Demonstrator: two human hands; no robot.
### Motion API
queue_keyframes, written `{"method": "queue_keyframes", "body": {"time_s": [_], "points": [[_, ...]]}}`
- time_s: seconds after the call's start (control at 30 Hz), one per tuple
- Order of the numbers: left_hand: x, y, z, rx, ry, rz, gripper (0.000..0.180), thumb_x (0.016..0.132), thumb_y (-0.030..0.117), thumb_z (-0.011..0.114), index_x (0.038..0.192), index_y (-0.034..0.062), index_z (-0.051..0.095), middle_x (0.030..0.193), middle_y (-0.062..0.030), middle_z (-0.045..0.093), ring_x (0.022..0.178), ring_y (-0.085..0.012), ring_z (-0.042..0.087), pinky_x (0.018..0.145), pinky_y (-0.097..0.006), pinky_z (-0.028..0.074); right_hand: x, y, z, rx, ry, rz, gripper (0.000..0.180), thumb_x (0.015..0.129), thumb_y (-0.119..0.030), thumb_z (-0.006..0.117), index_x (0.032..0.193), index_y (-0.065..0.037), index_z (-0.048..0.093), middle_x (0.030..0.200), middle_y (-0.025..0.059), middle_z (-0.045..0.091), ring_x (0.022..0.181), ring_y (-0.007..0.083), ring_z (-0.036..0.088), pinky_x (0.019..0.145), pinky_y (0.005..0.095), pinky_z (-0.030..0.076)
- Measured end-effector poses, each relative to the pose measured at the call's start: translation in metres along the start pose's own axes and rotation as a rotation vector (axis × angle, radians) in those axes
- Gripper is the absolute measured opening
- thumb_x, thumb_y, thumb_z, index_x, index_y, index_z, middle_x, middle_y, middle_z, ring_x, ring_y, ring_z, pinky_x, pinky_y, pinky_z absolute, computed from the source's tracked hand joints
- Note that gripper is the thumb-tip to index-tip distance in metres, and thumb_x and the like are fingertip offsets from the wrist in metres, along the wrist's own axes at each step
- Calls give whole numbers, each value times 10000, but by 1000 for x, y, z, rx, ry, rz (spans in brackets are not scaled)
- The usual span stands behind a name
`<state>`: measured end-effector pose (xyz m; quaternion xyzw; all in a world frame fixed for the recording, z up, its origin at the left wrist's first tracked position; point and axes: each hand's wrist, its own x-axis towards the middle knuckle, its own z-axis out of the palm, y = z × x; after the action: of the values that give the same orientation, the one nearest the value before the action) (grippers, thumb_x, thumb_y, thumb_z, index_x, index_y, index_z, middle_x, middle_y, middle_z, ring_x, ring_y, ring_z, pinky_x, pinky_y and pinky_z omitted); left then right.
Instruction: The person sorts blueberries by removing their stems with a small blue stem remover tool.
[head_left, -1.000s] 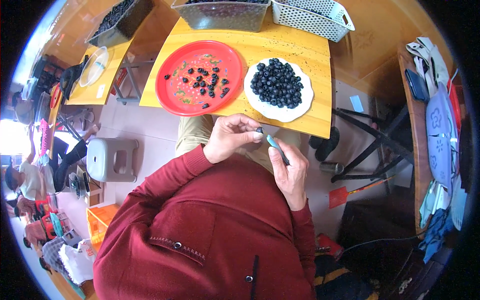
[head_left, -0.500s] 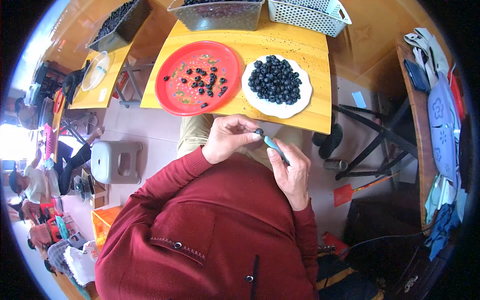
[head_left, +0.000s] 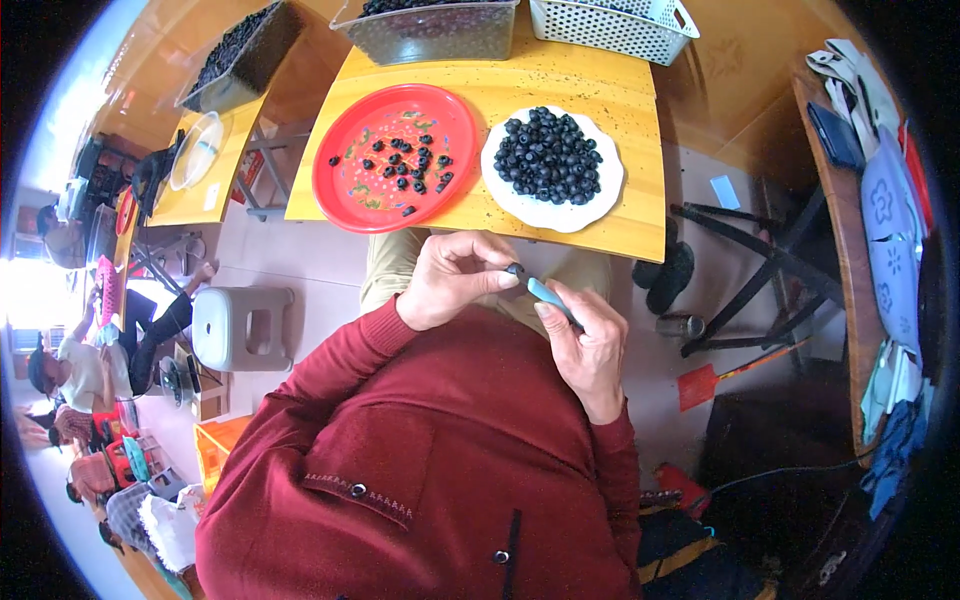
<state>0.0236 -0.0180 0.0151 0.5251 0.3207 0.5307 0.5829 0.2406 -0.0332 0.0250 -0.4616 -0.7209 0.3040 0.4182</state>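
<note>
Between the thumb and fingers of my left hand (head_left: 458, 280) is a dark blueberry (head_left: 515, 270). My right hand (head_left: 590, 340) grips a small tool with a light blue handle (head_left: 548, 294); its thin tip points at the berry, and its exact kind is too small to make out. Both hands are above my lap, just in front of the table edge. Beyond them, a red patterned plate (head_left: 345, 200) bears several scattered blueberries (head_left: 402, 170). To its right, a white scalloped plate (head_left: 560, 216) holds a heap of blueberries (head_left: 548, 155).
The yellow wooden table (head_left: 630, 130) also carries a clear bin of dark berries (head_left: 430, 45) and a white perforated basket (head_left: 610, 38) at its far edge. A grey stool (head_left: 240, 328) stands to the left. Other people sit at the far left.
The tool's tip has drawn slightly back from the berry, and the berry has turned a little in my left fingers. The whole view has shifted slightly.
</note>
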Motion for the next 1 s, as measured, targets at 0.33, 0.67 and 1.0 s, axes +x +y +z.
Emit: {"method": "queue_keyframes", "body": {"time_s": [0.33,0.67,1.0], "points": [[-1,21,6,47,-47,10,119,834,-58,747,892,19,678,950,-109,698,861,-140,655,744,-277,538,-3,25,-23,140,52,134,294,946,-232,688,1083,26,719,837,145,703,710,209,670,648,334,507],[0,19,6,63,-41,7,112,841,-41,745,920,8,683,981,-114,696,885,-151,663,756,-280,555,-6,5,-10,201,-65,83,303,931,-263,704,1043,18,726,769,136,665,661,233,647,598,345,488],[0,23,9,76,-32,-5,123,830,-46,751,929,-2,692,970,-109,699,906,-161,662,798,-297,549,-2,-2,-10,176,-82,12,301,934,-265,699,1048,13,720,760,134,653,656,239,638,588,357,481]]}}
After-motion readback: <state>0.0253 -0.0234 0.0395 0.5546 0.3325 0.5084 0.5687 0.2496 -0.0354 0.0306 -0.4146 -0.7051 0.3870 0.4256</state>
